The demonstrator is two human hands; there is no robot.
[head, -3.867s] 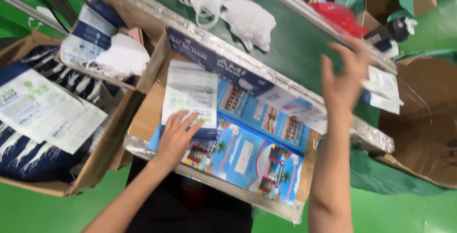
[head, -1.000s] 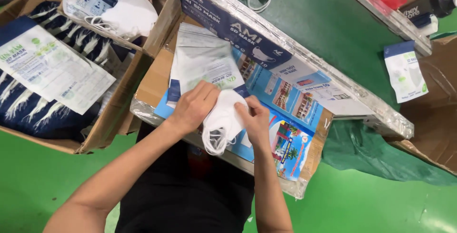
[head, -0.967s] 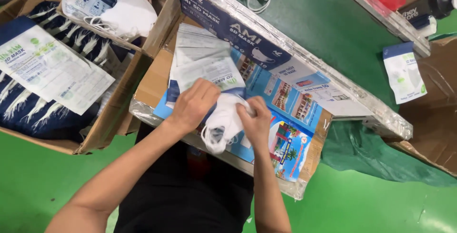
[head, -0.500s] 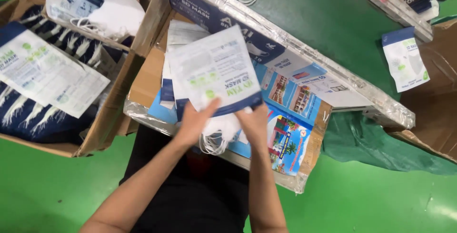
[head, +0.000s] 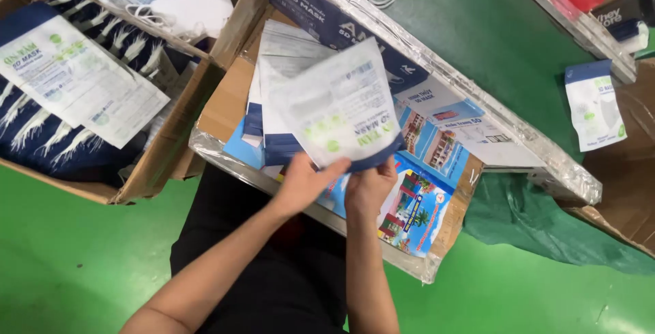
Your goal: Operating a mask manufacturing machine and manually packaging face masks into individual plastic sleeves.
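Both my hands hold one white pouch with a dark blue bottom strip (head: pixel 339 105), raised above the cardboard tray (head: pixel 222 102). My left hand (head: pixel 305 182) grips its lower edge from the left, and my right hand (head: pixel 370 187) pinches the blue strip from the right. Below the raised pouch, a stack of similar empty pouches (head: pixel 276 54) lies in the tray. Whether a white face mask sits inside the held pouch cannot be told.
To the left an open cardboard box (head: pixel 164 163) holds packed pouches, with loose white masks (head: pixel 184 6) behind it. A green conveyor belt (head: pixel 491 40) runs at the back, carrying a filled pouch (head: pixel 595 112). The floor (head: pixel 68 259) is green; a brown box (head: pixel 628 191) stands on the right.
A white mask I held folded between both hands is no longer visible. The pouch has been lifted off the stack and now stands upright in both hands.
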